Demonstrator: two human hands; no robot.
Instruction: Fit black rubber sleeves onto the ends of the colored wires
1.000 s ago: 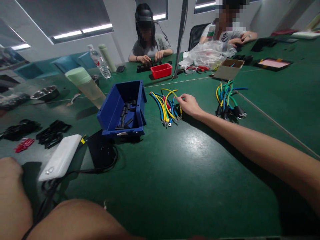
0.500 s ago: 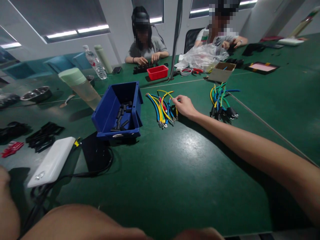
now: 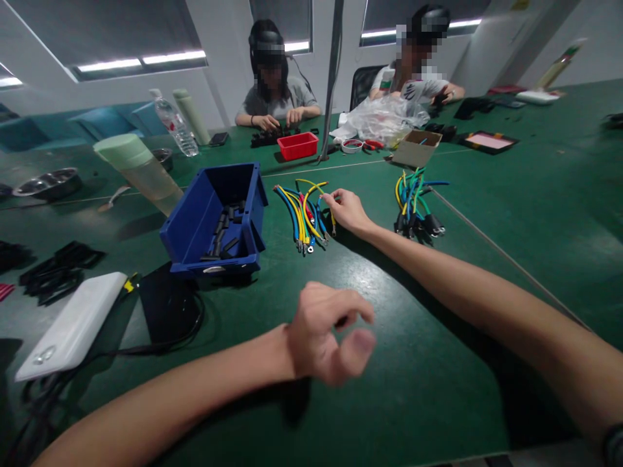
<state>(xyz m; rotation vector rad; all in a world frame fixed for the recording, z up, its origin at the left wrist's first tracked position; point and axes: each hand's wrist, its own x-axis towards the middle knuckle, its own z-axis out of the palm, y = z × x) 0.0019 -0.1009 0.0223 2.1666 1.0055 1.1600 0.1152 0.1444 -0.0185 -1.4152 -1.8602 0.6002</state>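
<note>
The right hand (image 3: 346,209) pinches a yellow wire (image 3: 307,181) beside other wires (image 3: 298,217); the left hand (image 3: 324,334) hovers, thumb and finger parted, a blue bin (image 3: 238,264) beyond it, leftward.

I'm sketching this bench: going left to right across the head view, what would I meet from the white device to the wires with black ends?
White device → blue bin → blue and yellow wires → right hand → wires with black ends.

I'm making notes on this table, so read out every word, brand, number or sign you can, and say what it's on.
None is readable.
Red-marked label on the clear plastic bottle: too small.
Dark print on the white shirt at back right: too blurred.
</note>
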